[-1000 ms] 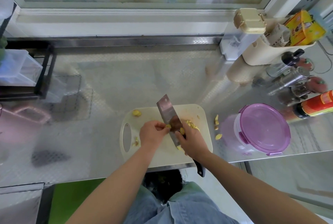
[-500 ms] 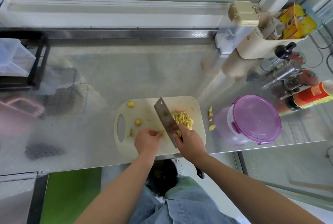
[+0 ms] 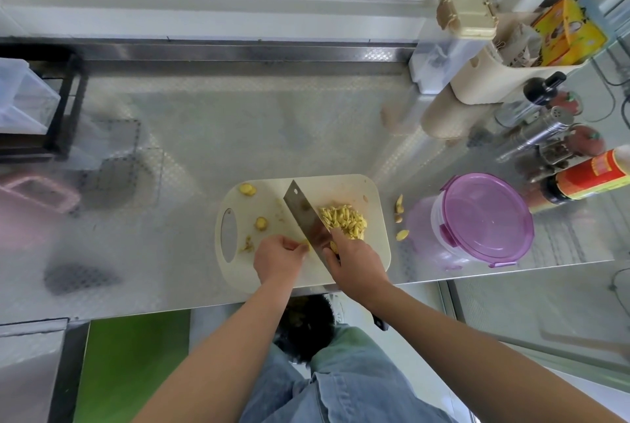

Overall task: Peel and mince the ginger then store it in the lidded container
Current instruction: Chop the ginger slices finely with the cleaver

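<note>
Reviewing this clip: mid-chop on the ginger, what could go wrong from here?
1. The left hand pinches a small ginger piece right beside the blade of the cleaver; a slip might nick the fingertips.
2. The cutting board has its near edge at the front edge of the counter, so chopping pressure may shift it.
3. The cut ginger pile lies against the blade by the right hand; a sweeping stroke could scatter it off the board.

We note a steel worktop; at its right end, a red-labelled bottle, a metal shaker and a cream caddy holding a yellow packet.
</note>
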